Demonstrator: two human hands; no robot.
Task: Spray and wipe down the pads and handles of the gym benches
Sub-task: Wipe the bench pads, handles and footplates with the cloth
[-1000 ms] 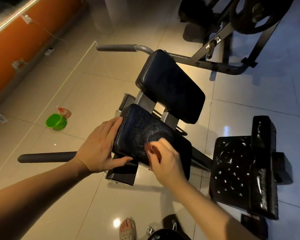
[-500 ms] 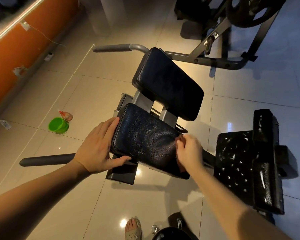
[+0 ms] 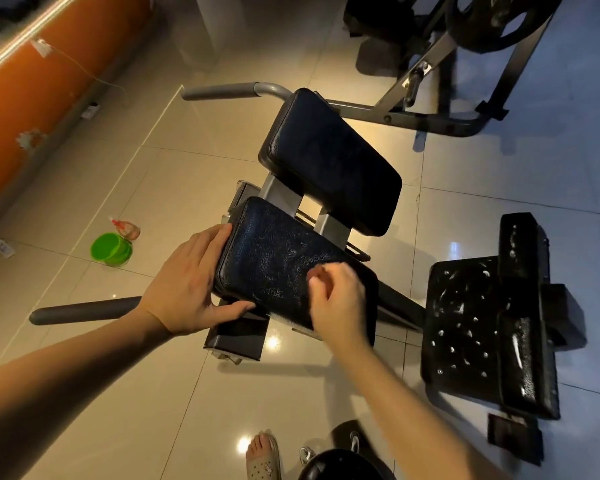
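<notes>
A gym bench has two black pads. My left hand rests on the left end of the near pad, fingers straight along its side and thumb under its front edge. My right hand lies on the pad's right half with curled fingers, holding what looks like a dark cloth that is mostly hidden beneath it. The far pad sits just behind, tilted. A dark handle sticks out to the left by my left wrist. A grey handle sticks out beyond the far pad.
A black seat pad with white droplets stands at the right. A green cup and a small spray bottle lie on the tiled floor at left. A weight-plate rack is behind. My sandalled foot is below.
My right hand slid from the pad's middle to its right edge and has come back towards the middle. My left hand stayed on the pad's left end.
</notes>
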